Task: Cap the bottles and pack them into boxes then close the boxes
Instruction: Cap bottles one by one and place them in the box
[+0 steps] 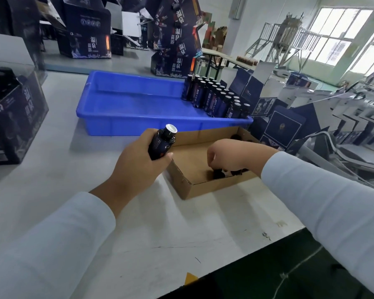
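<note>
Dark glossy glass fills my left hand (138, 156): fingers wrapped round an uncapped bottle (161, 143), its white-sealed mouth bare. My right hand (227, 156) dips into the cardboard tray (186, 182), fingertips pinching among small black caps (219, 173). Beyond, the blue plastic crate (125, 108) holds rows of bottles (216, 98) awaiting caps; folded boxes (283, 126) wait unfilled.
</note>
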